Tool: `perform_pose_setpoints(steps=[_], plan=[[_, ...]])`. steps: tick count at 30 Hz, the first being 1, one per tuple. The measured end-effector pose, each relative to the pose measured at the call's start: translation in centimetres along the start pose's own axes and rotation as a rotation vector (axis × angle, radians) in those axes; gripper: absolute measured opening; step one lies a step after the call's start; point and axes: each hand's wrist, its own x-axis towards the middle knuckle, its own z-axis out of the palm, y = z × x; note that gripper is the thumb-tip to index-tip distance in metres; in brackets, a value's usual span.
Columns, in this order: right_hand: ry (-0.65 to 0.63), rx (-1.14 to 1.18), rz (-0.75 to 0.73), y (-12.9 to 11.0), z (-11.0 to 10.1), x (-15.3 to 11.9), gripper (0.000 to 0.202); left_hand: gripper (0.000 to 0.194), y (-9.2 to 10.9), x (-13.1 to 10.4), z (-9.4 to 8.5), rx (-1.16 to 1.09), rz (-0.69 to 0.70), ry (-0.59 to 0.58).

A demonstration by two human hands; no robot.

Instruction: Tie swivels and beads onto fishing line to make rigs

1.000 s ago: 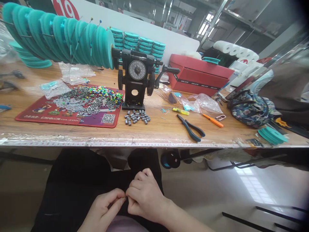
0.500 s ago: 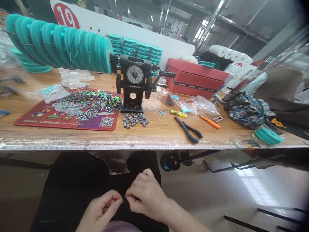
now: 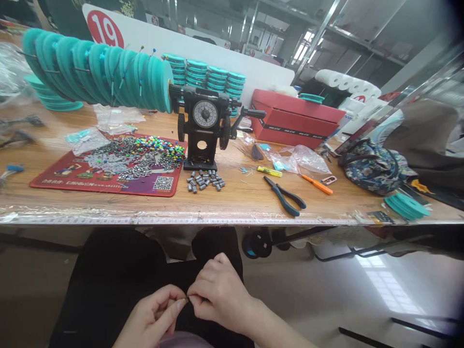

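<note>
My left hand (image 3: pixel 156 311) and my right hand (image 3: pixel 224 293) meet over my lap, below the table's front edge. Thumb and forefinger of each are pinched together, and the fingertips nearly touch. Between them shows a tiny dark piece (image 3: pixel 187 299), mostly covered by the fingers and too small to name exactly. Black trousers (image 3: pixel 108 275) lie beneath both hands. On the table above, the nearest things are several grey metal cylinders (image 3: pixel 205 181) and dark-handled pliers (image 3: pixel 284 195).
A black hand-cranked winder with a dial (image 3: pixel 205 113) carries a row of teal foam spools (image 3: pixel 97 72). Left of it, a red mat (image 3: pixel 90 186) holds swivels and colourful beads. A red box (image 3: pixel 293 118), an orange-handled tool (image 3: pixel 317 184) and a floral bag (image 3: pixel 375 166) are to the right.
The fingertips have come closer together, and less of the tiny dark piece shows between them. The whole table scene has shifted slightly right in view.
</note>
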Motion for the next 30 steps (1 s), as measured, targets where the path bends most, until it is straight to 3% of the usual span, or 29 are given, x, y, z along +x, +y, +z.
perform_pose_setpoints(steps=[5, 9, 12, 19, 30], plan=[[-0.047, 0.071, 0.093, 0.3, -1.2, 0.3, 0.010, 0.047, -0.7, -0.3, -1.8, -0.034, -0.069, -0.001], [-0.075, 0.094, 0.145, 0.5, -1.7, 0.4, 0.011, 0.041, -1.1, -0.5, -2.8, 0.014, -0.063, 0.012], [-0.090, 0.099, 0.159, 0.6, -1.5, 0.4, 0.010, 0.036, -1.3, -0.4, -2.9, 0.109, -0.049, 0.005], [-0.126, 0.119, 0.144, 0.8, -1.1, 0.2, 0.009, 0.033, -0.8, -0.9, -3.2, 0.442, 0.138, 0.005], [-0.214, 0.254, 0.298, 1.1, -1.3, 0.2, 0.014, 0.036, -1.0, -0.6, -3.4, 0.440, 0.103, -0.021]])
